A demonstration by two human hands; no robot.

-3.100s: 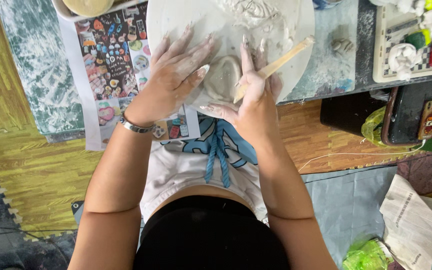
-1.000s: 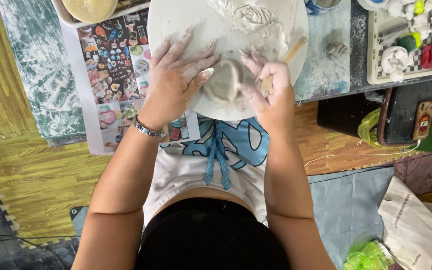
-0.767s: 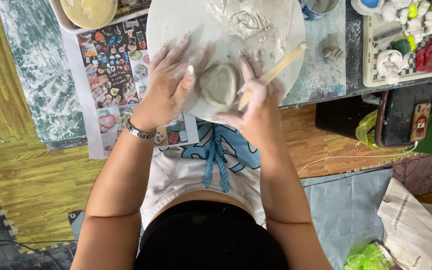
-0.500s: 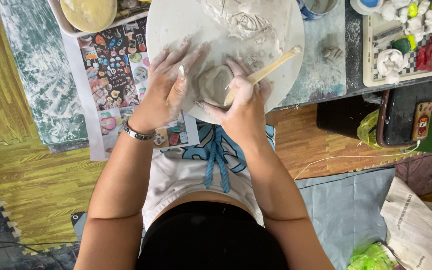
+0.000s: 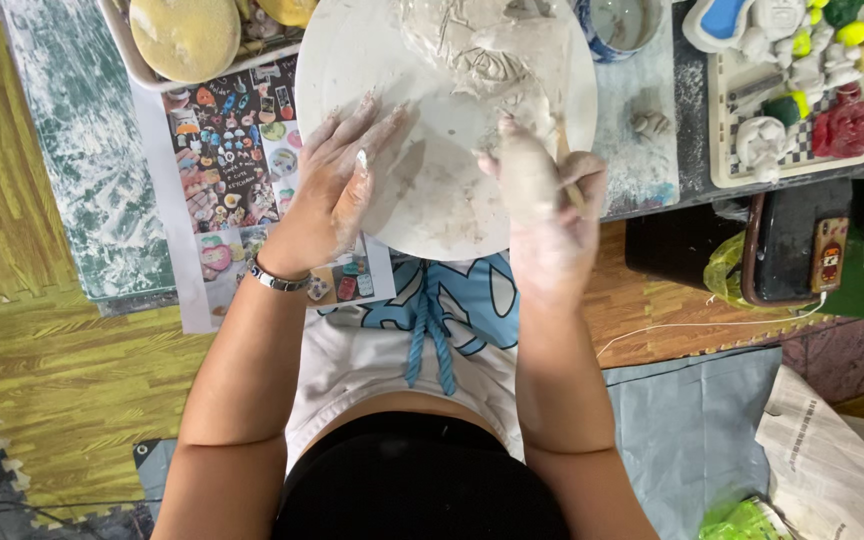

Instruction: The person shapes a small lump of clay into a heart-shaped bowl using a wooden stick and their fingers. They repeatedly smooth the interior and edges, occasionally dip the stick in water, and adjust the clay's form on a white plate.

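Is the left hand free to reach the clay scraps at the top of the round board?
Probably yes: the left hand lies flat and empty on the round board, and bare board separates it from the clay scraps.

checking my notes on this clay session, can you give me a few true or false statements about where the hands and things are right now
1. The left hand lies flat on the round white board. True.
2. The right hand has a wooden stick in its grip. True.
3. The bracelet is on the right wrist. False: it is on the left wrist.
4. The tray of painted figures sits on the person's left. False: it is at the right.
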